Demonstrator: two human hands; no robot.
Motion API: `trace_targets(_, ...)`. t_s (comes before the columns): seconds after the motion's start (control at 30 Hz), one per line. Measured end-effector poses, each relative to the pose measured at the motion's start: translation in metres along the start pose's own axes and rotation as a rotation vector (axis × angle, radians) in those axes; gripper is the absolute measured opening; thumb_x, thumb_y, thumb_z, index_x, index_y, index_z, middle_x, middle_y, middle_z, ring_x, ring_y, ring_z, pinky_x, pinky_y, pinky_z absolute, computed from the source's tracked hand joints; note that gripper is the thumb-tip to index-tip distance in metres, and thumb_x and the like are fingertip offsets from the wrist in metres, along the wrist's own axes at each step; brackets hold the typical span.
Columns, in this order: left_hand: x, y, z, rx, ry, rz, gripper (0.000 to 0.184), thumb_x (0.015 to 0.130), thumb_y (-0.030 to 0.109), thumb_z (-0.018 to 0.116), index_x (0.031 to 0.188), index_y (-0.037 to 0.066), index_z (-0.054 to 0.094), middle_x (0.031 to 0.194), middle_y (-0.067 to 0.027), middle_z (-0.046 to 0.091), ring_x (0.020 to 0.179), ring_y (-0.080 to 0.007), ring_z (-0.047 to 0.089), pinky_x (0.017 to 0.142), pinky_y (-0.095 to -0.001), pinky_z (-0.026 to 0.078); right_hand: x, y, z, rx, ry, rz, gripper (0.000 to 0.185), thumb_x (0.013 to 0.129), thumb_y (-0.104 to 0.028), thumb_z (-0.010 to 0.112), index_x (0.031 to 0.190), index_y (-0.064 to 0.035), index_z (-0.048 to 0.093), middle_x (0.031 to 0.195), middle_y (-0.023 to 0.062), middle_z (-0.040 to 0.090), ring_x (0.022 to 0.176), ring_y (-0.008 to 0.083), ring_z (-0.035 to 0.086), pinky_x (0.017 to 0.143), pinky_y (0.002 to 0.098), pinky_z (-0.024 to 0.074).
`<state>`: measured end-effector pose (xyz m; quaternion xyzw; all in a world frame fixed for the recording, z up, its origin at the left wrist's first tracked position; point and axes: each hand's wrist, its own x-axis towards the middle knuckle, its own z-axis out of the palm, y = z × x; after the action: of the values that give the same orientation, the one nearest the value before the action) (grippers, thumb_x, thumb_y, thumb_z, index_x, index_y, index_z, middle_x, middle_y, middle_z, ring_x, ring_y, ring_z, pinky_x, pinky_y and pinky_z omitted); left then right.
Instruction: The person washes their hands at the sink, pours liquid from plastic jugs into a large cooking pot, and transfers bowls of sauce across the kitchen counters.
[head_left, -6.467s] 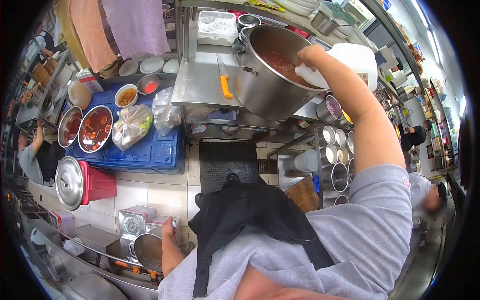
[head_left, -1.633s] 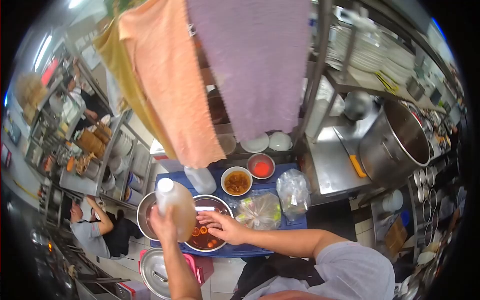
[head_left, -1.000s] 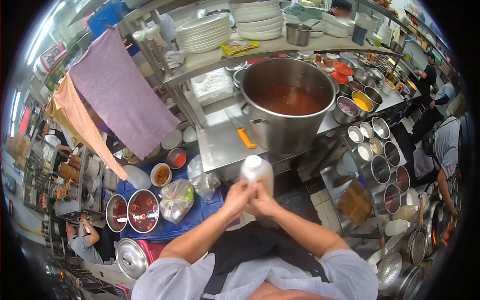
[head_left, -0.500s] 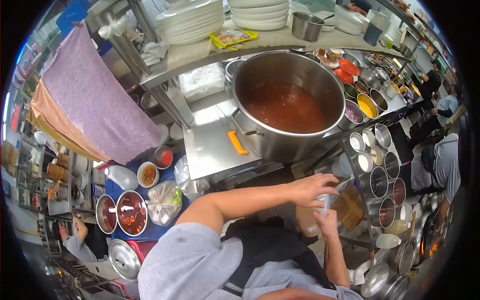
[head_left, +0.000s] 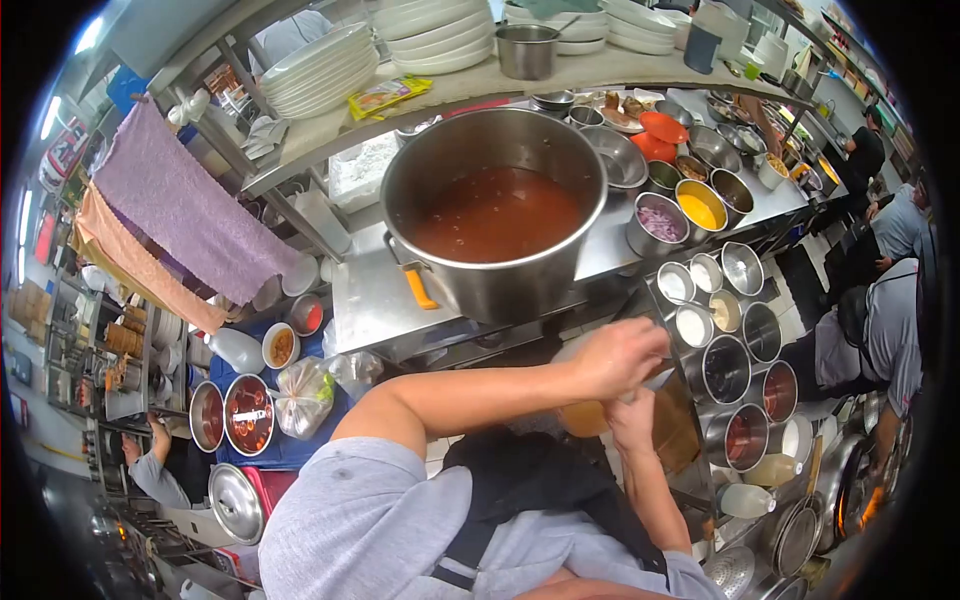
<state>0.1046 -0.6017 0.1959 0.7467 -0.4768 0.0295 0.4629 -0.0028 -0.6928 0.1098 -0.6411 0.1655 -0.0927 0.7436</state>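
Note:
My left hand (head_left: 622,357), slightly blurred and closed, is just above my right hand (head_left: 631,418). What it grips, if anything, is hidden. The closed fingers of my right hand pinch the gathered top of what looks like a clear plastic bag; its pale orange lower part (head_left: 584,419) hangs behind my left forearm. Beyond my hands a big steel stockpot (head_left: 500,285) of reddish-brown liquid (head_left: 500,215) stands on the metal counter (head_left: 375,310). An orange-handled knife (head_left: 419,288) lies beside the pot, its blade mostly hidden.
Steel containers (head_left: 726,368) fill a rack at right, near a lit burner (head_left: 873,500). Co-workers (head_left: 885,330) stand beyond. Stacked plates (head_left: 320,70) line the overhead shelf. Pots of red liquid (head_left: 249,412) and a tied bag (head_left: 304,397) are at left.
My left hand has gone from spread fingers to closed, over my right hand. The view has shifted, so the pot and counter appear farther left.

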Motion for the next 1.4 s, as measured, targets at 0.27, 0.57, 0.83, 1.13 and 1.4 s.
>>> trace_targets(0.27,-0.001,0.015,-0.04,0.004,-0.277,0.211,0.03,0.063,-0.01,0.06,0.089,0.005,0.055,0.138,-0.0173,0.045,0.132,-0.0414,0.038,0.109,-0.05,0.036,0.031,-0.042,-0.051,-0.281,-0.256,-0.06,0.023,0.08,-0.015,0.076,0.093,0.0031,0.069,0.078,0.0051,0.069,0.073,0.0087,0.059,0.065,0.0283,0.0496)
trace_targets(0.57,0.04,0.012,-0.09,0.348,-0.296,0.189,0.048,0.074,-0.002,0.067,0.117,0.02,0.065,0.125,-0.0168,0.052,0.105,-0.0342,0.054,0.091,-0.0421,0.048,0.054,-0.096,-0.037,-0.345,-0.254,-0.279,0.03,0.082,-0.019,0.076,0.102,0.0019,0.068,0.085,0.0101,0.071,0.075,0.0143,0.065,0.069,0.0321,0.051)
trace_targets(0.83,0.079,0.031,-0.141,0.454,-0.045,-0.175,0.043,0.091,0.043,0.058,0.114,0.006,0.057,0.098,-0.0221,0.065,0.092,-0.04,0.064,0.08,-0.0477,0.052,0.066,-0.167,0.006,-0.645,-0.117,-0.511,0.027,0.081,-0.016,0.074,0.096,0.0014,0.061,0.088,0.0141,0.07,0.079,0.0206,0.067,0.072,0.034,0.051)
trace_targets(1.13,-0.027,-0.048,-0.182,-0.233,0.49,-0.302,0.034,0.097,0.034,0.054,0.097,0.0,0.061,0.079,-0.0073,0.062,0.072,-0.0144,0.057,0.069,-0.0309,0.047,0.114,-0.24,0.071,-1.128,-0.284,-0.905,0.056,0.087,-0.009,0.062,0.141,-0.0076,0.045,0.112,0.0247,0.065,0.106,0.0418,0.06,0.092,0.0446,0.0457)
trace_targets(1.4,-0.124,-0.058,-0.202,-0.406,0.454,-0.536,0.034,0.099,0.034,0.052,0.103,0.002,0.063,0.086,-0.0018,0.06,0.075,-0.0096,0.054,0.066,-0.0261,0.047,0.147,-0.29,0.136,-1.557,-0.393,-0.702,0.051,0.09,-0.019,0.061,0.138,-0.0069,0.049,0.117,0.0257,0.062,0.109,0.0393,0.059,0.095,0.0444,0.0455)
